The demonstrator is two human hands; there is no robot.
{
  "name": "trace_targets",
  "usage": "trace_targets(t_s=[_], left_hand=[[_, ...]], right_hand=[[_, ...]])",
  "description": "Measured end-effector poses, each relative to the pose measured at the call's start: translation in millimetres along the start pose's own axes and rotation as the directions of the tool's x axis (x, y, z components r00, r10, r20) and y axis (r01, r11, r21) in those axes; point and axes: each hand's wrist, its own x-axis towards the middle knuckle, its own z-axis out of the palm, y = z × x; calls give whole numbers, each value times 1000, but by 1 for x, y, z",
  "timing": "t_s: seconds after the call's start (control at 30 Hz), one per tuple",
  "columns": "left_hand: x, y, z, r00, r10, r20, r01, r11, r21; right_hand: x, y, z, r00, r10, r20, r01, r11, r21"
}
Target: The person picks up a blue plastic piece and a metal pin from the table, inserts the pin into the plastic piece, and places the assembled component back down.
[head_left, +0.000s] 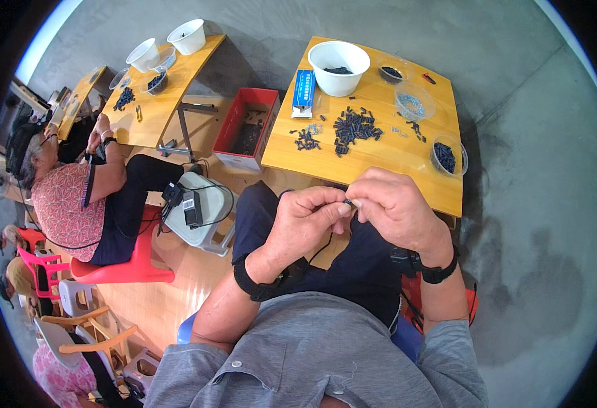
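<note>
Over my lap, just off the table's near edge, my left hand [310,216] and my right hand [395,209] meet fingertip to fingertip. Both are closed in a pinch on one small dark piece [348,202], mostly covered by the fingers. On the yellow wooden table [380,166] ahead lies a heap of small black cylindrical pieces [356,129]. A looser group of small dark and silvery bits [307,140] is to its left. At the right edge stands a clear tub of black pieces [444,158]; farther back is a clear tub with small silvery parts [411,105].
A white bucket [339,85], a blue-and-white box [304,92] and another small tub [391,73] stand at the back. Left of the table, a red bin [247,129] sits on the floor. A grey stool [200,211] holds black devices and cables. Another person [70,204] sits left.
</note>
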Motion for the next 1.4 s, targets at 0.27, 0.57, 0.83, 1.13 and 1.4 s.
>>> trace_targets(t_s=[0.27,0.57,0.83,1.13,1.4], left_hand=[[-1,8,6,998,-62,-10,62,998,-22],[1,1,8,1000,-1,1,2,1000,-29],[12,1,7,999,-17,36,20,997,-69],[27,-2,4,998,-5,69,13,993,-116],[29,-6,-6,996,-32,83,38,996,-80]], right_hand=[[1,-4,-1,999,-25,-49,21,996,-91],[-6,-5,0,991,46,-129,-45,999,12],[-8,-1,4,952,171,-253,-108,964,244],[3,9,-8,970,-62,-235,70,997,24],[8,20,-1,980,-73,-186,72,997,-11]])
